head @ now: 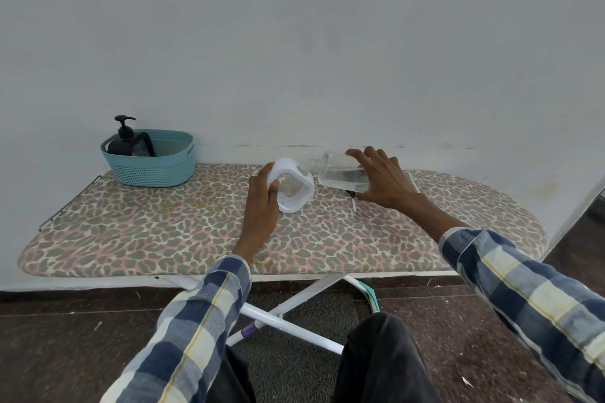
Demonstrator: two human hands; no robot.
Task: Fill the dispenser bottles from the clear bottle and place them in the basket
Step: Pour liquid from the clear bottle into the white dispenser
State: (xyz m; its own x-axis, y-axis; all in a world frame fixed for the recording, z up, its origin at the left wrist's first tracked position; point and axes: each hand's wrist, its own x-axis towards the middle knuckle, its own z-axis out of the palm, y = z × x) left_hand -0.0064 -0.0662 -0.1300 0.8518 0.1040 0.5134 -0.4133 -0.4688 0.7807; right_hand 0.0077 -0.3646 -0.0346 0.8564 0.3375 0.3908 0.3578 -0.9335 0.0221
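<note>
My left hand [262, 198] grips a white dispenser bottle [292, 186] standing on the ironing board [163, 232], with no pump on it. My right hand [381, 178] holds the clear bottle [339, 173] tipped sideways, its open neck pointing at the top of the white bottle. Clear liquid lies along the lower side of the clear bottle. A black dispenser bottle [126, 141] with its pump stands in the teal basket [154, 167] at the board's far left.
A dark pump part with a thin white tube [353, 201] lies on the board under my right hand. The wall runs directly behind the board. The board's white legs [288, 317] cross below its near edge.
</note>
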